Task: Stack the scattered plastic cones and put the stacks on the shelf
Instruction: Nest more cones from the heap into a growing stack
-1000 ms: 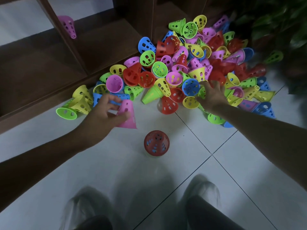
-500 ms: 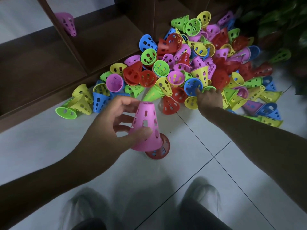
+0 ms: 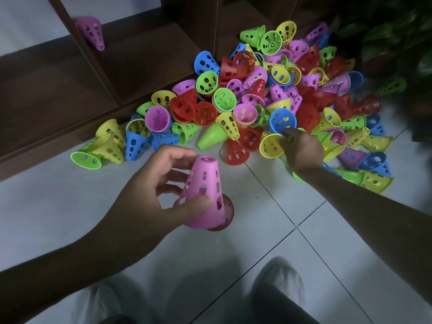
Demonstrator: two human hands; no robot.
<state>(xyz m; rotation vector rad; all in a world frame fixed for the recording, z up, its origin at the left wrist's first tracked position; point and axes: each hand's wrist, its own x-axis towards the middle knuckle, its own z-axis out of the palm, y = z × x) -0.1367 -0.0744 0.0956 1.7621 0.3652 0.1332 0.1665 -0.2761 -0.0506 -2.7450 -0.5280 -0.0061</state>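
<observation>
Lowering the pink perforated plastic cone (image 3: pixel 205 195) over the red perforated plastic cone (image 3: pixel 228 216) standing on the white tiled floor (image 3: pixel 304 242); a second ago we had it low beside the heap, so we judge the first stack is starting. Pink cone upright, narrow end up, red rim showing beneath its right edge. Left hand (image 3: pixel 154 195) grips it, thumb in front. Right hand (image 3: pixel 301 148) reaches into the multicoloured cone pile (image 3: pixel 268 101), fingers curled at a yellow perforated cone (image 3: pixel 271 145); hold uncertain. Dark wooden shelf (image 3: pixel 140 57) behind

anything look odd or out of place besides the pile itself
One pink perforated plastic cone lies on its side alone in the dark wooden shelf, not stacked, away from the heap of coloured cones.
</observation>
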